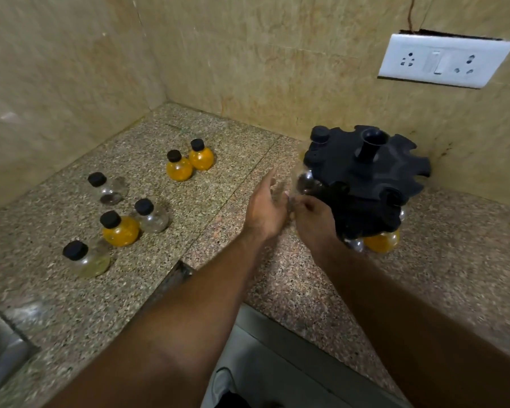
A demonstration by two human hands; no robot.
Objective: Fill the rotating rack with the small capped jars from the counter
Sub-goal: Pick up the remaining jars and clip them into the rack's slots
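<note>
Here the black rack [365, 172] already carries capped jars at its rim.

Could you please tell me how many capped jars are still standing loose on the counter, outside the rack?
6: two orange jars at the back, two clear jars mid-left, an orange jar between them, and a clear jar nearest. Others sit in the rack, partly hidden.

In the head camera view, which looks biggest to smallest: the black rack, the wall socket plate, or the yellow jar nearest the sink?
1. Black rack
2. Wall socket plate, nearly as large
3. Yellow jar, clearly smallest
</note>
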